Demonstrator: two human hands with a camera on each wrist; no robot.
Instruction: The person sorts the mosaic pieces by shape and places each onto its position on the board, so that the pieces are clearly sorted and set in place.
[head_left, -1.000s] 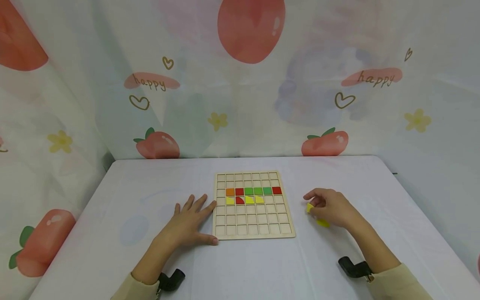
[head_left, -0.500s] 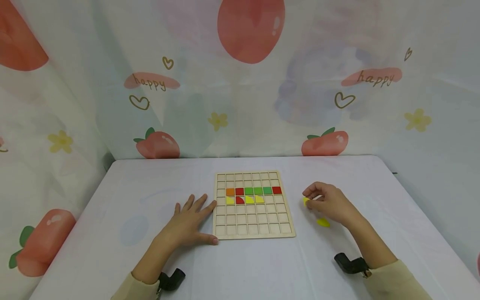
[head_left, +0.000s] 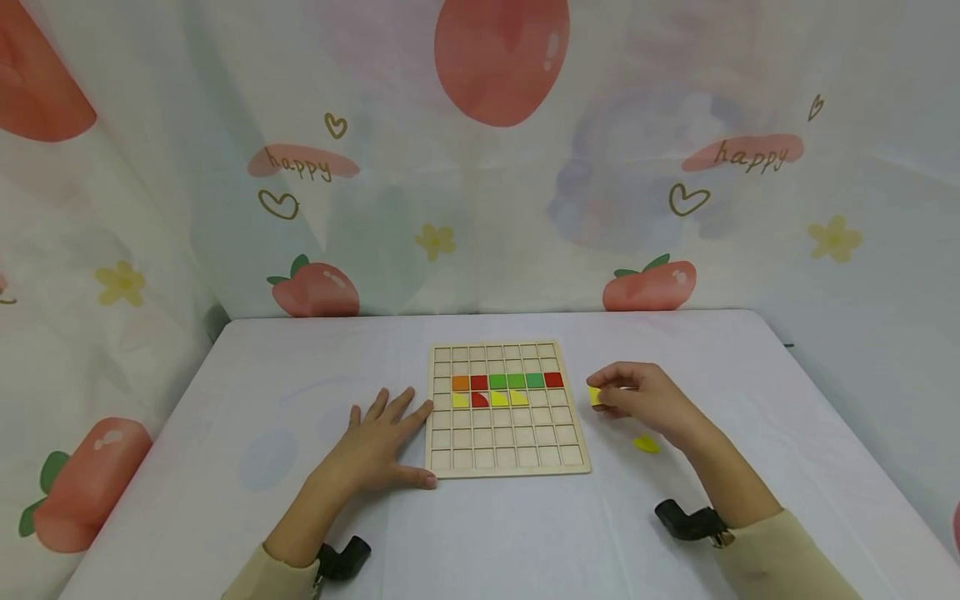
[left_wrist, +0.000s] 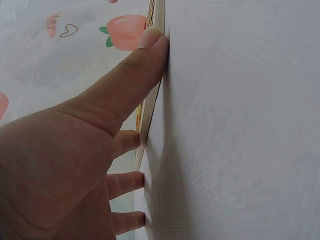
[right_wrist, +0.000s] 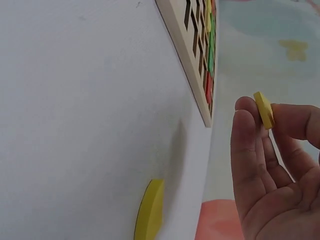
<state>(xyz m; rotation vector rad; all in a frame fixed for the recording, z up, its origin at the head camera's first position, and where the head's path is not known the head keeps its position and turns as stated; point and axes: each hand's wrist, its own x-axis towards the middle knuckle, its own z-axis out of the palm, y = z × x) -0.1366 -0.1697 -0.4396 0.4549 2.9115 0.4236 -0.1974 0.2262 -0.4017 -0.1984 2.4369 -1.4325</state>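
A square wooden grid board lies mid-table, with one row of orange, red and green square tiles and below it yellow and red curved-edge pieces. My left hand is spread at the board's left side; its thumb and a finger touch the board's edge, as the left wrist view also shows. Right of the board, above the table, my right hand pinches a small yellow piece between thumb and fingers. A second yellow piece, curved on one side, lies on the table below that hand.
The table has a white cloth. Behind it hangs a printed curtain with fruit, flowers and lettering. Black cameras are worn on the left wrist and right wrist.
My right hand has lifted the yellow piece and carried it left towards the board, leaving the other yellow piece behind on the cloth. The left hand has stayed put.
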